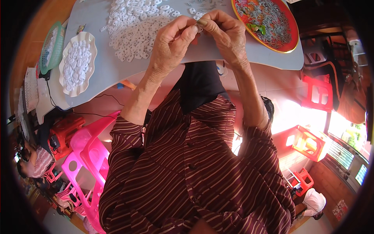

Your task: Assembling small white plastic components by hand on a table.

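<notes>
Over the table's near edge, my left hand and my right hand meet, thumbs and forefingers pinched together. Whatever sits between the fingertips is too small and covered to make out. Just left of my left hand lies a heap of flat white plastic pieces with holes. Behind it are thicker white oval pieces. Beyond my fingers, small grey metal pins are scattered. A red round tray with a gold rim, full of similar grey pins and some green bits, stands close to my right hand.
A white scalloped dish of white oval pieces stands on the left of the grey table, beside a green basket. Pink and red stools stand on the floor. Dark cables hang at left. Other people are farther back.
</notes>
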`<state>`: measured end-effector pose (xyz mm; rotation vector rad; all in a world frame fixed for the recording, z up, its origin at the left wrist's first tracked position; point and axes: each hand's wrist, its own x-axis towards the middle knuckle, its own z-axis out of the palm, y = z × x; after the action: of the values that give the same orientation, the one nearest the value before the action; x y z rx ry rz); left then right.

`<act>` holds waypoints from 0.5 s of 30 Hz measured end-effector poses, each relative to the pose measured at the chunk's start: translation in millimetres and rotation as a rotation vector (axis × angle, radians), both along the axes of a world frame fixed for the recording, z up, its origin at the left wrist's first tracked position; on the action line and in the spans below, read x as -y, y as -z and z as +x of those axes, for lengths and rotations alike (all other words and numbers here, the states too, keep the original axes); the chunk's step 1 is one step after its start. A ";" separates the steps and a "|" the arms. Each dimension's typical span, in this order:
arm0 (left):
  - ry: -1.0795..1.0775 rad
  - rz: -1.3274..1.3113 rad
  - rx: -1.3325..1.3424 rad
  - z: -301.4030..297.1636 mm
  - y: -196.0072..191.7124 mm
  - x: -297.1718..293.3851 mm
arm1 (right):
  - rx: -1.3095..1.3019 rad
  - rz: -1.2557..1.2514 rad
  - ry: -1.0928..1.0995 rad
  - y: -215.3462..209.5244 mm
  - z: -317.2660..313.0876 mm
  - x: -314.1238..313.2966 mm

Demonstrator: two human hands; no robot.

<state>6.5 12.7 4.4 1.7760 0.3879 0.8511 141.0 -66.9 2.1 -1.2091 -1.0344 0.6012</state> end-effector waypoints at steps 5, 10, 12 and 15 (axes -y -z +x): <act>-0.089 0.069 0.024 2.4 -0.4 8.0 | 0.053 -0.031 0.032 -5.6 -2.5 0.8; -0.124 0.054 0.023 4.0 6.1 4.5 | 0.022 -0.163 0.030 -9.7 -1.4 1.6; -0.098 -0.014 0.019 2.6 3.5 3.0 | 0.000 -0.115 -0.006 -7.4 -0.7 0.5; -0.047 -0.096 0.010 -1.5 4.8 -0.1 | -0.011 -0.072 -0.047 -5.7 -1.0 1.2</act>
<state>5.0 12.8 -0.4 1.6794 0.4582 0.8604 140.0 -68.1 7.8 -1.2463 -1.0413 0.6860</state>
